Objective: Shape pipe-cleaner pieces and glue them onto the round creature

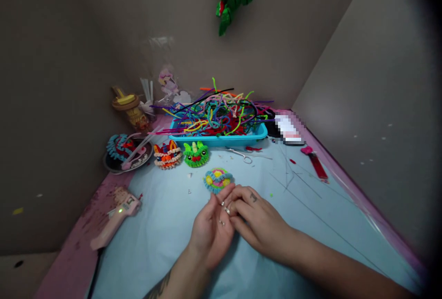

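My left hand point(211, 230) lies palm up on the light blue table cover point(165, 225), fingers loosely curled, with tiny silvery bits resting on the palm. My right hand point(257, 218) lies over its fingertips, thumb and forefinger pinched together on one of the small silvery bits. Just beyond both hands sits a round pipe-cleaner piece point(217, 179) in blue, yellow and pink, touching neither hand.
A blue tray point(221, 140) piled with coloured pipe cleaners stands at the back. Before it sit an orange figure point(167, 155), a green figure point(196, 154) and scissors point(241, 154). A pink glue gun point(115, 218) lies left, a dark plate point(124, 156) beyond it, a red tool point(317, 164) right.
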{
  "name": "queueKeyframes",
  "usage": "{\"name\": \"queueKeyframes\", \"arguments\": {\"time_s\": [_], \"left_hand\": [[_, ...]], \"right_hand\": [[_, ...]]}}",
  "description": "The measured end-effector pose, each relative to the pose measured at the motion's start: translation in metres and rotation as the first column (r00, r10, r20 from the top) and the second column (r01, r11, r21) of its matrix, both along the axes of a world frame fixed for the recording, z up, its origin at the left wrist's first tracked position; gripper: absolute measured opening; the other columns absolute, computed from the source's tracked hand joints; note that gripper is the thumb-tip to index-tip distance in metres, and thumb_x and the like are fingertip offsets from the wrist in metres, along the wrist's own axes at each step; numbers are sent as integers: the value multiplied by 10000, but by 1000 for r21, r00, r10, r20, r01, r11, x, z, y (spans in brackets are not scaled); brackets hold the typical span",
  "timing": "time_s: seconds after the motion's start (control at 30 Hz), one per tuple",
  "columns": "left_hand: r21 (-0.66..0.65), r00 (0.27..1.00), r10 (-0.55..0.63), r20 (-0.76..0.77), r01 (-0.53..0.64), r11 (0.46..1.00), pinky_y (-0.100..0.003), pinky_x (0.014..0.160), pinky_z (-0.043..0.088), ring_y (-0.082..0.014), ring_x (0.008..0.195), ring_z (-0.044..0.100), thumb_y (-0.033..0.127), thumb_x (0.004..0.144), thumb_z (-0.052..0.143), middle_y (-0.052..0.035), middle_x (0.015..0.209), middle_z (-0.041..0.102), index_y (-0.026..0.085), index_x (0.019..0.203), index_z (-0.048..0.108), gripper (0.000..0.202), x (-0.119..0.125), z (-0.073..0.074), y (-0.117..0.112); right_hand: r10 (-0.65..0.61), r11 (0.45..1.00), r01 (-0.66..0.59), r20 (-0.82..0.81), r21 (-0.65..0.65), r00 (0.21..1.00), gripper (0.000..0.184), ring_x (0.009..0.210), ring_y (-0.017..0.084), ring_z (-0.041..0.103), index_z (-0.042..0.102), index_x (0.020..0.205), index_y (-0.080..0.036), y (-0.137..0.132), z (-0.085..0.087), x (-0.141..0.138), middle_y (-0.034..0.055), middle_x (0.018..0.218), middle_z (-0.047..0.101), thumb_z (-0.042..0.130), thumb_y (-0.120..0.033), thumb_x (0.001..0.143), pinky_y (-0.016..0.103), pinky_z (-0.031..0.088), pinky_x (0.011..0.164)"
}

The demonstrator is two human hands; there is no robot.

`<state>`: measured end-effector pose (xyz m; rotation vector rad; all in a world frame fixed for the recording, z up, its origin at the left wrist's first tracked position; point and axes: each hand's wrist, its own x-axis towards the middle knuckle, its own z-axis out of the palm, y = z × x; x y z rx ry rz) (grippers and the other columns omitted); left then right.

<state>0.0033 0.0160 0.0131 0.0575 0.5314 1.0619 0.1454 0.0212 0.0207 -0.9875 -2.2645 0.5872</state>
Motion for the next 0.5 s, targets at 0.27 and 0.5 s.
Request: {"name": "queueKeyframes", "arguments": {"time_s": [0.27,0.5], "left_hand": [[25,1000,23,21,-23,999,-338,1024,371,-232,1157,525,297,920,376,-153,1086,636,68,1071,618,366,7,1,-11],[66,848,507,-152,-504,861,-301,875,490,-176,994,609,162,933,257,-151,947,636,68,967,544,304,-71,40,37]], "right_hand": [[-24,999,21,-118,-32,993,141,882,198,529,521,747,-204,-5,-3,-4,45,907,550,553,-68,768,361,499,773],[-19,978,78,-291,192,956,155,886,168,533,527,811,-194,-7,6,7,61,931,486,507,-48,759,286,482,771]]}}
